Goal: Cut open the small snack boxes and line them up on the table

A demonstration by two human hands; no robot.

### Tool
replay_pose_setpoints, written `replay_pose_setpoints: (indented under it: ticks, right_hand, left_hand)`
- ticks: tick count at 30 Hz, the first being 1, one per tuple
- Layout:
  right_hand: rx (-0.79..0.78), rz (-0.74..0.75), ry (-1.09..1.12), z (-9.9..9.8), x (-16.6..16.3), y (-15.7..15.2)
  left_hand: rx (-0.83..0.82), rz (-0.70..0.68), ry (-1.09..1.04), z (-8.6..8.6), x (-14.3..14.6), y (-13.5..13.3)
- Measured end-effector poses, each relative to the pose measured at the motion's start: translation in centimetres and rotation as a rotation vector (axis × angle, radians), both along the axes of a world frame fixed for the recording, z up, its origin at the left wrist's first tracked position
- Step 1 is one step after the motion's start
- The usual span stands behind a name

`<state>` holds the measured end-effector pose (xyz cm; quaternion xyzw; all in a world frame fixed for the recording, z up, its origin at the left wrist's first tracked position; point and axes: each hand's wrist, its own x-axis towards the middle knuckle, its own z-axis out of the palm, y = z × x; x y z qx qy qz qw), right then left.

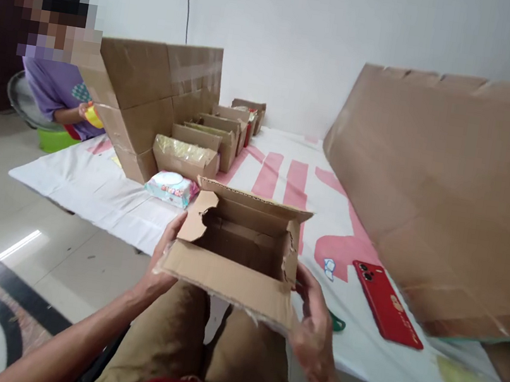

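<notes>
The left hand (168,248) and right hand (316,318) grip the open box (246,250) at opposite ends above the lap (156,339), beside the surface (87,191), so a slackened hold could drop it, and its ragged flaps (227,279) could tear.

Passable along the middle of the table (285,147), from far edge toward near edge, between small boxes (229,149) on the left and the cardboard panel (446,194) on the right. Obstructed mid near edge by the open box (230,278), gripped by left hand (169,250) and right hand (314,311), yet reachable inside from above. Hemmed in leftward by a cardboard barrier (142,85) and wipes pack (170,187); narrowed rightward by a red phone (386,305).
</notes>
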<state>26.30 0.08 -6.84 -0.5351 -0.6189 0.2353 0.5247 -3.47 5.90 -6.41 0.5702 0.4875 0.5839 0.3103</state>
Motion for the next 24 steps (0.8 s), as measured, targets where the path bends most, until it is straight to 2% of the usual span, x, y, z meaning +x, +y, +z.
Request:
replay_pose_setpoints:
  ticks: [2,4,8,10,14,19,24]
  right_hand:
    - [0.013,0.003,-0.052,-0.8,-0.4,-2.5]
    - [0.014,0.006,-0.1,-1.4,-0.9,-3.7]
    - [-0.023,-0.03,-0.131,-2.0,-1.8,-3.6]
    - [-0.06,-0.066,-0.123,-2.0,-2.0,-3.2]
    - [-0.092,-0.125,-0.127,-2.3,-1.7,-2.9]
    - [-0.109,-0.17,-0.095,-3.7,-0.9,-2.5]
    - [-0.081,-0.265,-0.115,-6.1,0.7,-2.2]
  left_hand:
    - [-0.02,-0.003,0.049,-0.2,-1.5,-3.1]
    - [-0.06,-0.016,0.085,-0.6,-2.4,-4.8]
    - [-0.13,-0.01,0.094,-1.4,-2.8,-5.0]
    - [-0.154,-0.052,0.031,-1.7,-2.9,-4.6]
    - [-0.256,-0.136,-0.275,-1.7,-3.8,-4.3]
    - [-0.429,-0.056,-0.765,-1.1,-6.4,-4.3]
    - [-0.492,-0.033,-0.997,-0.9,-8.5,-4.3]
